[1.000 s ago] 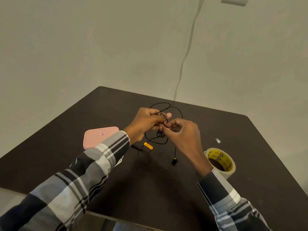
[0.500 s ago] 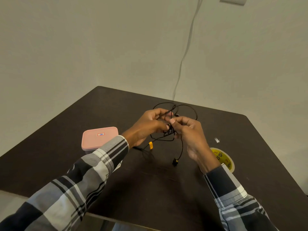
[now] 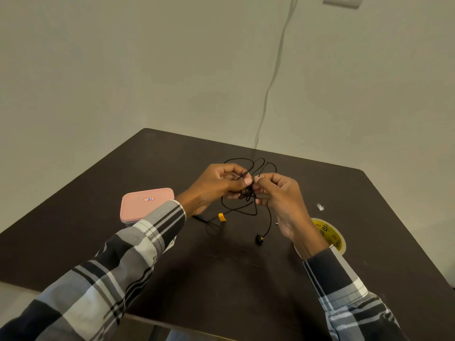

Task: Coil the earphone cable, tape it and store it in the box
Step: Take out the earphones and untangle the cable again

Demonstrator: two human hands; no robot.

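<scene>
A thin black earphone cable (image 3: 247, 196) hangs in loose tangled loops between my two hands above the dark table (image 3: 221, 267). My left hand (image 3: 216, 187) pinches the cable from the left. My right hand (image 3: 283, 200) pinches it from the right, fingertips almost touching the left ones. One black earbud (image 3: 259, 239) dangles near the table surface. A small orange piece (image 3: 221, 217) sits on a strand below my left hand. The box, with a pink lid (image 3: 147, 204), stands closed at the left. A tape roll (image 3: 330, 236) lies at the right, partly hidden by my right wrist.
A small white scrap (image 3: 320, 207) lies on the table at the right. A thin cord (image 3: 270, 77) runs down the wall behind the table. The table's front edge is near my forearms.
Both hands have risen slightly and drawn closer together on the tangle. The loops above my fingers have shifted and spread. The earbud still dangles below.
</scene>
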